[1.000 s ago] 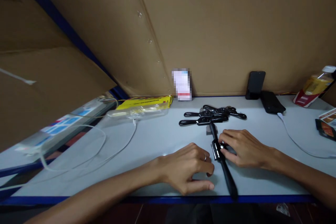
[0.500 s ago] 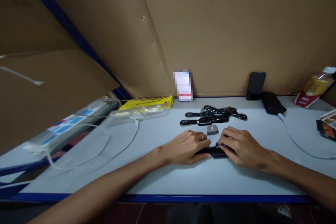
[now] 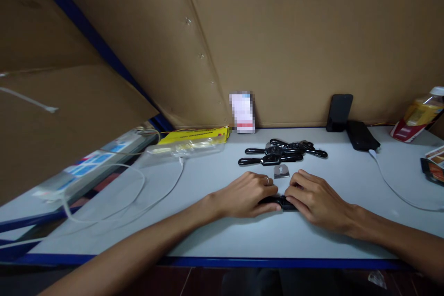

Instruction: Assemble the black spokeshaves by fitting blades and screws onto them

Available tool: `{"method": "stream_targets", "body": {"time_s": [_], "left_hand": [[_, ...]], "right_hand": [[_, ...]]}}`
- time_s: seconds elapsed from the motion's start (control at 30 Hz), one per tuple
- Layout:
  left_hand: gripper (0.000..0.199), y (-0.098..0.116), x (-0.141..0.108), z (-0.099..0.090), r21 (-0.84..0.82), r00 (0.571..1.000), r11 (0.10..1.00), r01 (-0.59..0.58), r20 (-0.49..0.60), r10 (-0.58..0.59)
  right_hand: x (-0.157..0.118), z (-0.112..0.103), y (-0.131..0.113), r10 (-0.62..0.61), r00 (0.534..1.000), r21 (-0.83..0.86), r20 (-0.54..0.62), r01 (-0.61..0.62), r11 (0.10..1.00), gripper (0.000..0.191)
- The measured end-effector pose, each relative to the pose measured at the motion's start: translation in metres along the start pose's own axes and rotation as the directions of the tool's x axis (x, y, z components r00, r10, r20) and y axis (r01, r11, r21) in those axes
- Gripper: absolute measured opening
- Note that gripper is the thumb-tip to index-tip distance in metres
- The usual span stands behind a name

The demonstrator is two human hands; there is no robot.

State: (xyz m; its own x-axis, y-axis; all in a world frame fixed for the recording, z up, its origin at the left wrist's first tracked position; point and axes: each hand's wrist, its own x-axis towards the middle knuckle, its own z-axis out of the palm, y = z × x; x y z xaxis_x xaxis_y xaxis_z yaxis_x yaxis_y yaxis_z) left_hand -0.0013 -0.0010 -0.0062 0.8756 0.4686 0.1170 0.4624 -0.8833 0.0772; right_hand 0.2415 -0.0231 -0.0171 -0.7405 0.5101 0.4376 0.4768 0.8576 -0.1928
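A black spokeshave [image 3: 287,205] lies on the table between my two hands, close to the front edge. My left hand [image 3: 250,194], with a ring on one finger, is closed around its left handle. The fingers of my right hand [image 3: 317,198] are pinched over the middle of the tool and hide its right handle. What the right fingertips grip there is too small to make out. Just beyond my hands a flat metal blade [image 3: 281,172] with a slot rests loose. Several more black spokeshaves [image 3: 270,161] are heaped behind it.
At the back a lit phone [image 3: 243,113] and a dark phone [image 3: 340,113] lean on the cardboard wall [image 3: 291,32]. A black pouch [image 3: 362,136] with a white cable and a bottle [image 3: 416,115] stand right. Yellow packets [image 3: 194,135] and a clear plastic case [image 3: 204,148] lie left.
My right fingers have shifted slightly left and down over the middle of the spokeshave. My left hand keeps its hold on the handle.
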Motion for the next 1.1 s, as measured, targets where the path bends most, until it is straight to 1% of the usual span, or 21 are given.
{"method": "stream_targets", "body": {"time_s": [0.27,0.4,0.57,0.77,0.9,1.1], "left_hand": [[0.054,-0.001,0.0,-0.001,0.016,0.999,0.999,-0.035,-0.016,0.035],[0.054,-0.002,0.0,-0.002,0.049,0.997,0.996,-0.076,-0.018,0.077],[0.052,-0.003,0.0,-0.001,0.076,0.995,0.992,-0.1,-0.011,0.101],[0.052,0.001,0.0,0.0,0.124,0.998,0.991,-0.054,-0.031,0.058],[0.054,0.003,0.0,0.0,0.18,0.998,0.982,-0.054,-0.026,0.059],[0.056,-0.001,0.001,0.001,0.177,0.999,0.983,-0.045,-0.005,0.046]], "right_hand": [[-0.001,-0.012,0.006,-0.131,0.986,-0.04,0.102,0.136,0.99,0.03],[-0.002,-0.014,0.007,-0.147,0.978,-0.043,0.149,0.155,0.987,0.034],[-0.002,-0.014,0.005,-0.129,0.978,-0.043,0.162,0.138,0.99,0.034],[-0.002,-0.012,-0.001,-0.045,0.986,-0.068,0.161,0.056,0.996,0.032],[-0.001,-0.011,-0.007,0.011,0.991,-0.097,0.135,0.002,0.995,0.032],[-0.001,-0.009,-0.004,0.009,0.993,-0.074,0.118,0.0,0.997,0.032]]}}
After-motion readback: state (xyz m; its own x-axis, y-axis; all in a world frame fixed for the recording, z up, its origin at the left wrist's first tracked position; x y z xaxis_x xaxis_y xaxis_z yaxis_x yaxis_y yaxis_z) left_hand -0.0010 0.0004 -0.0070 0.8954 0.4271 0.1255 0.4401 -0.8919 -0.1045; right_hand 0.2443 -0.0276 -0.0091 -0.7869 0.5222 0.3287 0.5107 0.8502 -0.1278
